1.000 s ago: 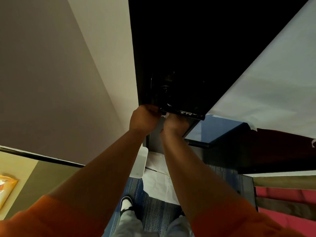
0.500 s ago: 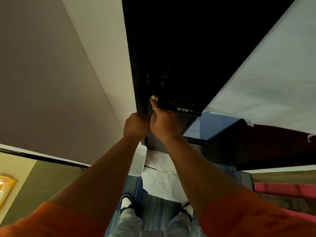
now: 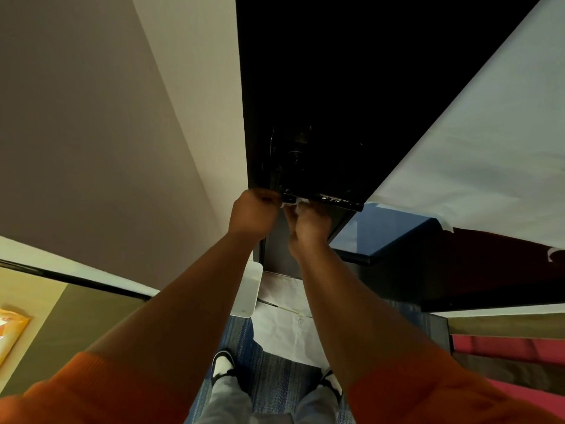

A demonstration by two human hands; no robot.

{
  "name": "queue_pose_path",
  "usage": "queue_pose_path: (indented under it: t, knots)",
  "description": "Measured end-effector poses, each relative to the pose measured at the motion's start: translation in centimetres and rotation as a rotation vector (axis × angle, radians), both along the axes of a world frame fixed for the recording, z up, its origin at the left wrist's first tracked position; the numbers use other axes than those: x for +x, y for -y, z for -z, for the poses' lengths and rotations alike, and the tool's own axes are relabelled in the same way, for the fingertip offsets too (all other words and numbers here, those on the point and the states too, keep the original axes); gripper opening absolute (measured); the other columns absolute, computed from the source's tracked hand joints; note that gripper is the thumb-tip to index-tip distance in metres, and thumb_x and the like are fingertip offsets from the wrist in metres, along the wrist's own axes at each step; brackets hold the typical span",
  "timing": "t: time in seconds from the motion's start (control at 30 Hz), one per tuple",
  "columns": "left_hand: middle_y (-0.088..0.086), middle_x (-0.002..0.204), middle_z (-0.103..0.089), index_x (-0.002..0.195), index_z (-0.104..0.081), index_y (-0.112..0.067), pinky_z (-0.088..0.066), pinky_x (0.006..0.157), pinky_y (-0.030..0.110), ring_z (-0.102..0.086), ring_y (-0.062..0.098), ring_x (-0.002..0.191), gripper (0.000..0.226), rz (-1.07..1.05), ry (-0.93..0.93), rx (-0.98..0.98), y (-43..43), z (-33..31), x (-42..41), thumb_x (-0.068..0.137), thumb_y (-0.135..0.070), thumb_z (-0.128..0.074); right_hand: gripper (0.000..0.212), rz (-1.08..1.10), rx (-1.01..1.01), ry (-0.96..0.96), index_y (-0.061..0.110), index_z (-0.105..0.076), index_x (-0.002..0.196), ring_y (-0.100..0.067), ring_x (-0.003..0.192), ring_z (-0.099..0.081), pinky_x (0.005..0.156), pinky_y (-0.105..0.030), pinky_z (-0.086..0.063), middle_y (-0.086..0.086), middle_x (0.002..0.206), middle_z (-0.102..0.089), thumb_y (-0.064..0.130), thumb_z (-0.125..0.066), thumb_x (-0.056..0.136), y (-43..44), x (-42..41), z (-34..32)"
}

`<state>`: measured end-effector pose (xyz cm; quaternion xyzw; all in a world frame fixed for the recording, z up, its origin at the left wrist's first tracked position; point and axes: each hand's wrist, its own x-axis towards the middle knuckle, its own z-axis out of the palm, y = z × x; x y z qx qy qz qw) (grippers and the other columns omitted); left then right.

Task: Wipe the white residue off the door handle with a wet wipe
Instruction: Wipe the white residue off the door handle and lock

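A black lever door handle (image 3: 333,201) juts from the dark door (image 3: 336,87), with pale streaks of residue along its bar. My right hand (image 3: 310,226) is shut on a white wet wipe (image 3: 295,205) and presses it against the underside of the handle near its base. My left hand (image 3: 253,215) is curled closed right beside it at the door's edge, touching the handle's left end; what it grips is hidden by the fingers.
A beige wall (image 3: 107,133) runs along the left. White paper (image 3: 477,154) covers the surface right of the door. Below lie a white box (image 3: 249,290), white sheets (image 3: 287,325) on blue carpet, and my shoes (image 3: 223,367).
My right hand dropped from the handle's base and slid right under the bar with the wipe. My left hand rose to the handle's left end.
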<state>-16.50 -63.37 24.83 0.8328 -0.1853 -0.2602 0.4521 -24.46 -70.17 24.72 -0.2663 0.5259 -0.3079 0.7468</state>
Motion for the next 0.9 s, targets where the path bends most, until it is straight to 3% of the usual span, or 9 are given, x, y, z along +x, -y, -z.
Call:
queue_pose_path:
  t: [0.07, 0.2, 0.33, 0.47, 0.53, 0.6, 0.7, 0.77, 0.9]
  knots:
    - [0.001, 0.100, -0.076, 0.103, -0.078, -0.028, -0.058, 0.093, 0.039, -0.071, 0.024, 0.095, 0.016, -0.015, -0.004, -0.009, -0.1, 0.1, 0.1, 0.097, -0.023, -0.063, 0.012, 0.069, 0.051, 0.029, 0.005, -0.066, 0.089, -0.017, 0.077, -0.068, 0.081, -0.031, -0.058, -0.006, 0.082, -0.067, -0.004, -0.059, 0.094, 0.5, 0.5, -0.2]
    - [0.004, 0.105, -0.076, 0.110, -0.078, -0.020, -0.058, 0.094, 0.041, -0.071, 0.025, 0.097, 0.021, -0.050, -0.003, 0.011, -1.0, 0.5, 0.5, 0.098, -0.019, -0.061, 0.014, -0.077, -0.498, -0.366, -0.002, -0.066, 0.081, -0.002, 0.051, -0.058, 0.053, -0.018, -0.046, -0.003, 0.063, -0.060, 0.003, -0.064, 0.094, 0.2, 0.3, -0.1]
    - [0.004, 0.102, -0.077, 0.106, -0.080, -0.021, -0.057, 0.089, 0.034, -0.071, 0.024, 0.094, 0.025, -0.054, 0.010, 0.048, -1.4, 0.7, -0.1, 0.095, -0.015, -0.059, 0.029, -0.297, -0.972, -0.591, 0.001, -0.064, 0.071, -0.011, 0.046, -0.046, 0.052, -0.025, -0.035, -0.008, 0.054, -0.053, 0.009, -0.058, 0.097, -0.5, -0.3, 0.4]
    - [0.004, 0.097, -0.078, 0.098, -0.081, -0.020, -0.059, 0.086, 0.035, -0.070, 0.024, 0.089, 0.025, -0.026, 0.032, 0.066, -1.4, 0.6, -0.7, 0.095, -0.015, -0.056, 0.029, -0.599, -1.378, -0.635, 0.006, -0.070, 0.116, -0.035, 0.080, -0.066, 0.066, -0.037, -0.057, -0.019, 0.087, -0.071, 0.011, -0.052, 0.094, -0.2, -0.1, 1.7]
    - [0.004, 0.099, -0.078, 0.099, -0.081, -0.020, -0.059, 0.089, 0.036, -0.071, 0.025, 0.091, 0.027, -0.035, 0.024, 0.074, -1.6, 0.7, -0.6, 0.094, -0.013, -0.055, 0.033, -0.563, -1.370, -0.599, 0.006, -0.067, 0.124, -0.037, 0.084, -0.066, 0.070, -0.039, -0.058, -0.022, 0.093, -0.070, 0.008, -0.054, 0.094, 0.0, -0.3, 2.0]
    - [0.004, 0.104, -0.078, 0.103, -0.081, -0.020, -0.058, 0.091, 0.036, -0.071, 0.025, 0.094, 0.028, -0.051, 0.016, 0.080, -1.9, 0.6, -0.4, 0.095, -0.013, -0.055, 0.033, -0.434, -1.310, -0.602, 0.007, -0.068, 0.126, -0.033, 0.085, -0.066, 0.071, -0.025, -0.051, -0.021, 0.098, -0.069, 0.005, -0.057, 0.094, -0.3, -0.3, 2.4]
    - [0.003, 0.102, -0.077, 0.105, -0.079, -0.020, -0.059, 0.092, 0.039, -0.071, 0.024, 0.092, 0.026, -0.069, -0.001, 0.061, -2.6, 0.5, -0.1, 0.095, -0.016, -0.056, 0.038, -0.337, -1.121, -0.541, 0.007, -0.063, 0.131, -0.030, 0.112, -0.062, 0.087, -0.019, -0.045, -0.020, 0.129, -0.056, 0.001, -0.056, 0.094, -1.9, 0.5, 2.8]
    - [-0.002, 0.106, -0.077, 0.108, -0.079, -0.022, -0.058, 0.095, 0.042, -0.072, 0.020, 0.094, 0.026, -0.076, -0.006, 0.055, -3.0, 0.6, 0.1, 0.096, -0.019, -0.056, 0.038, -0.236, -0.985, -0.480, 0.006, -0.061, 0.130, -0.022, 0.117, -0.057, 0.092, -0.016, -0.045, -0.017, 0.133, -0.053, -0.003, -0.054, 0.094, -2.8, 1.1, 2.8]
    - [-0.003, 0.109, -0.077, 0.113, -0.078, -0.023, -0.057, 0.098, 0.043, -0.072, 0.018, 0.098, 0.028, -0.079, -0.026, 0.057, -4.0, 0.5, 0.5, 0.098, -0.020, -0.054, 0.016, 0.095, -0.327, -0.171, 0.015, -0.059, 0.108, -0.022, 0.099, -0.064, 0.097, -0.038, -0.052, -0.010, 0.110, -0.064, 0.010, -0.045, 0.104, -2.4, 2.6, 1.6]
